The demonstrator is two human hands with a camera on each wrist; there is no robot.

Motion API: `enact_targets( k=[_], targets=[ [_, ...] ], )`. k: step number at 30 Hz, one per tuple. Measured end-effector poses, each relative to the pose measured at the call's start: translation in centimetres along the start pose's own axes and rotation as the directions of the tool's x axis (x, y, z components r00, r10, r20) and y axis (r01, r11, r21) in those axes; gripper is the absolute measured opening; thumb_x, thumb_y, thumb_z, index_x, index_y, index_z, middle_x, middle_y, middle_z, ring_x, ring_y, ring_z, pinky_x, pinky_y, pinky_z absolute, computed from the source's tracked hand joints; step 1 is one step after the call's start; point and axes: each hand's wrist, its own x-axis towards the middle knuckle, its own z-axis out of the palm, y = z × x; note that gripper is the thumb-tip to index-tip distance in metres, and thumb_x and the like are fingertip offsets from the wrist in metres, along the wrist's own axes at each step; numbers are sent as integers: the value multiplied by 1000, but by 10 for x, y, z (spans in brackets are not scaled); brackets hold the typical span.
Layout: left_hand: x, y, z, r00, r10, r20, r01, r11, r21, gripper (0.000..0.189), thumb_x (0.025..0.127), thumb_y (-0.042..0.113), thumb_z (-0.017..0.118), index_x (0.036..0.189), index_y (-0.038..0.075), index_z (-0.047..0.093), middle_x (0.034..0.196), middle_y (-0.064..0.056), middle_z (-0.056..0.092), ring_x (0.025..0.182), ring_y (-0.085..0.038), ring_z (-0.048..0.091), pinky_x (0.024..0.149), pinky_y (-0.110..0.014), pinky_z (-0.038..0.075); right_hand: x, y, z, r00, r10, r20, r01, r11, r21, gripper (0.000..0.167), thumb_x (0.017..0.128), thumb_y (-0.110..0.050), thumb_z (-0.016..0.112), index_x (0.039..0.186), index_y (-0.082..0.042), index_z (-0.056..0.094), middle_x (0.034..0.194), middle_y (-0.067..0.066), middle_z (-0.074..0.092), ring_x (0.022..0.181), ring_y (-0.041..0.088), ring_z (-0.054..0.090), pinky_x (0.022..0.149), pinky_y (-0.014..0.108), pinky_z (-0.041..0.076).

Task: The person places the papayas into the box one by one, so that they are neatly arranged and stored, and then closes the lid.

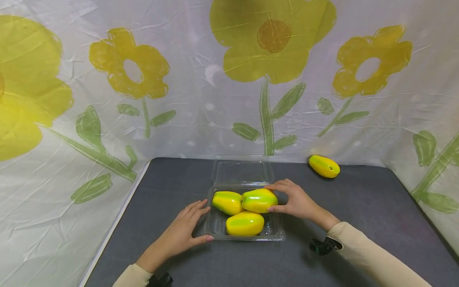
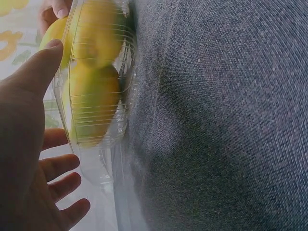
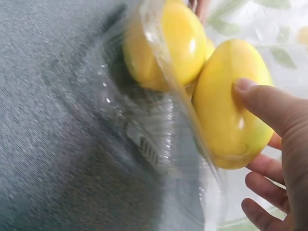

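Note:
A clear plastic clamshell box (image 1: 218,229) lies on the table with its lid (image 1: 244,172) folded back. Inside rest two oblong yellow-green fruits, like papayas: one at back left (image 1: 227,202), one in front (image 1: 245,224). My right hand (image 1: 299,201) pinches a third papaya-like fruit (image 1: 259,200) at the box's back right, thumb and fingers on opposite sides. In the right wrist view, this fruit (image 3: 231,106) sits above the rim. At the box's left side is my left hand (image 1: 183,229), fingers spread and fairly straight, thumb (image 2: 50,53) by the rim.
Another papaya-like fruit (image 1: 324,166) lies at the back right of the dark grey table (image 1: 172,179). A white cloth (image 1: 186,119) printed with yellow flowers hangs behind and around the table. Dark bands (image 1: 324,246) are at both wrists.

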Motion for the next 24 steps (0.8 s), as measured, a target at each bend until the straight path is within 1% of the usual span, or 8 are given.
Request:
enact_targets(
  k=[6, 9, 12, 16, 24],
  targets=[
    [0, 0, 0, 1000, -7, 4, 7, 1000, -1, 87, 83, 67, 65, 149, 15, 44, 162, -5, 34, 148, -30, 34, 114, -58, 36, -4, -1, 8, 1000, 8, -6, -8, 1000, 6, 63, 74, -40, 86, 131, -22, 65, 118, -4, 68, 107, 17, 57, 89, 45, 53],
    [-1, 0, 0, 1000, -10, 7, 10, 1000, 1, 87, 83, 69, 63, 149, 16, 44, 162, -5, 33, 148, -30, 34, 115, -58, 36, -5, -3, 10, 1000, 13, -18, -13, 1000, 13, 62, 74, -40, 86, 131, -23, 65, 117, -5, 69, 107, 18, 58, 88, 44, 53],
    [-1, 0, -1, 1000, -12, 10, 12, 1000, 3, 88, 83, 70, 62, 149, 16, 44, 162, -5, 33, 148, -30, 33, 115, -58, 36, -5, -3, 12, 999, 17, -41, -17, 1000, 11, 63, 74, -38, 86, 131, -21, 65, 117, -4, 70, 106, 18, 58, 87, 43, 53],
    [-1, 0, -1, 1000, -11, 12, 11, 1000, 0, 89, 83, 71, 61, 149, 15, 44, 162, -5, 33, 148, -30, 33, 115, -58, 36, -4, -3, 15, 997, 33, -68, -34, 999, -17, 65, 74, -38, 86, 132, -19, 64, 117, -2, 71, 104, 19, 58, 85, 42, 53],
    [0, 0, -1, 1000, -7, 17, 7, 1000, -8, 91, 83, 75, 56, 150, 15, 43, 162, -6, 32, 148, -30, 33, 115, -58, 35, -2, -4, 16, 994, 69, -86, -73, 996, -45, 66, 74, -40, 86, 133, -18, 64, 119, 0, 71, 105, 20, 59, 86, 44, 54]
  ],
)
